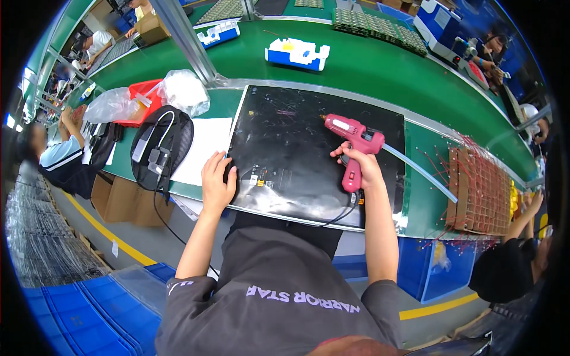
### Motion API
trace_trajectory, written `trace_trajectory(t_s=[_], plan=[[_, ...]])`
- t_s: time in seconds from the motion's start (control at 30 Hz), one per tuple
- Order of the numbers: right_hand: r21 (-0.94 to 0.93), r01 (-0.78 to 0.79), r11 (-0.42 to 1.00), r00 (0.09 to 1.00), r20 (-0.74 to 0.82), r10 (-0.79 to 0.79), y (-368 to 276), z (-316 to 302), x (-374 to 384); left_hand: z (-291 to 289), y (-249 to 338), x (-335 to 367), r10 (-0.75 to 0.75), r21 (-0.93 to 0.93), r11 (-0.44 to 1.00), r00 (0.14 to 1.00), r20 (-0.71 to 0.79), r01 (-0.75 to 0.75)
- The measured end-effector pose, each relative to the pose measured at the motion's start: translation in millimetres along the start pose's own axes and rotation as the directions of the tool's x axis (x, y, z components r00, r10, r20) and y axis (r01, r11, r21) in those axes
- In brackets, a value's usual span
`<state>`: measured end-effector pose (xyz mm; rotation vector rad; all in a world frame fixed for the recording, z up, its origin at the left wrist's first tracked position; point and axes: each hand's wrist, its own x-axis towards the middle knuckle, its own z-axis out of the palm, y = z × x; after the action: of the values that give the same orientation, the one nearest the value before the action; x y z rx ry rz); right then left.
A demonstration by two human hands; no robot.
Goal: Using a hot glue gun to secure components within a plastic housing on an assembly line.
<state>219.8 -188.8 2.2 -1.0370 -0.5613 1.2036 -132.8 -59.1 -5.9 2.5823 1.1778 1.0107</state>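
Note:
My right hand (363,166) grips the handle of a pink hot glue gun (350,132) above the right part of a black mat (285,148). Its nozzle points to the far left, and a long translucent glue stick (423,173) sticks out of its back. A dark cord runs from the bottom of the handle toward the mat's near edge. My left hand (217,183) rests at the left edge of the mat, fingers stretched out and thumb apart, with nothing visible in it. Small stickers (260,183) lie on the mat between my hands.
To the left sit a black mesh pouch (181,133) with a white cable, a red bin (135,118) and clear plastic bags (185,94). A cardboard grid (478,193) full of red wires stands right. Blue-and-white parts (297,56) lie on the green conveyor (362,74). Other people work around.

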Motion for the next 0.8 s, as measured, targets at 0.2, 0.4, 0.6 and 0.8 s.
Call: trace_trajectory(t_s=[0.2, 0.4, 0.6, 0.8], plan=[[0.019, -0.010, 1.000, 1.000, -0.017, 0.011, 0, 1, 0, -3, 2, 2, 0.023, 0.008, 1.000, 0.999, -0.034, -0.023], [0.034, -0.009, 0.999, 1.000, -0.019, 0.010, -1, 1, 0, -6, 13, 8, 0.038, 0.018, 0.999, 0.999, -0.016, -0.037], [0.028, -0.001, 1.000, 1.000, -0.001, 0.001, -1, 0, 1, 8, 54, 49, 0.156, -0.205, 0.971, 0.973, 0.171, -0.120], [-0.010, -0.021, 1.000, 1.000, -0.001, 0.021, -1, -2, 1, 67, 58, 109, 0.371, -0.250, 0.915, 0.901, 0.224, -0.315]])
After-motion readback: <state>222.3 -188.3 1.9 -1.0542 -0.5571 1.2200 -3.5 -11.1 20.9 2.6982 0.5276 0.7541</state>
